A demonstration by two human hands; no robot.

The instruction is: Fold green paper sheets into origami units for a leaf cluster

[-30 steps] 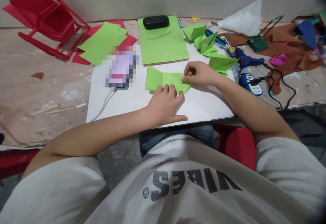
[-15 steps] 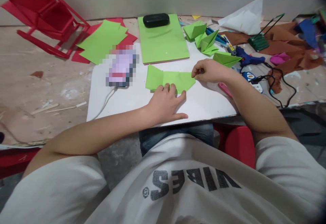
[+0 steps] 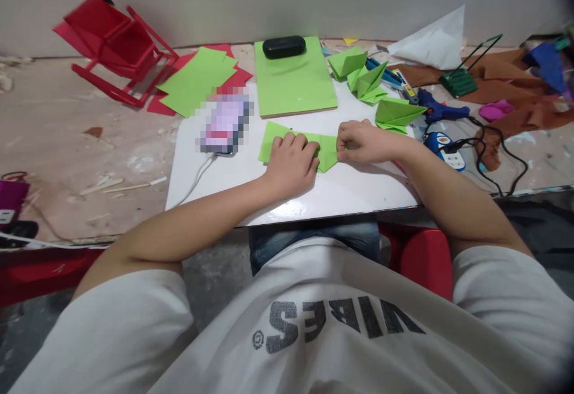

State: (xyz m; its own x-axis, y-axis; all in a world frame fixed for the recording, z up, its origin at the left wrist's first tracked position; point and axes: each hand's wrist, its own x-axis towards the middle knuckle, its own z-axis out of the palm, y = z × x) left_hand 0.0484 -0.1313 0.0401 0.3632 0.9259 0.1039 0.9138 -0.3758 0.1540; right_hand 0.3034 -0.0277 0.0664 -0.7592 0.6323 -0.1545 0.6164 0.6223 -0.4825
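A folded sheet of light green paper [image 3: 329, 161] lies on the white board in front of me. My left hand [image 3: 291, 164] rests over its middle, fingers bent and drawn together with the thumb, gripping the sheet and covering part of it. At the sheet's right end, my right hand [image 3: 359, 141] pinches the edge between thumb and fingers. Several folded green paper pieces, such as the pointed one [image 3: 397, 113], sit just beyond my right hand.
A green pad [image 3: 296, 86] carries a black case [image 3: 284, 47] at the back. To the left are a phone [image 3: 226, 122] with a white cable and a small red chair model [image 3: 121, 53]. A blue glue gun [image 3: 443, 109] and black cords lie to the right.
My left hand's spread fingers have drawn in, the thumb coming up towards the index finger on the paper. My right hand has moved slightly nearer to it. The view has shifted a little.
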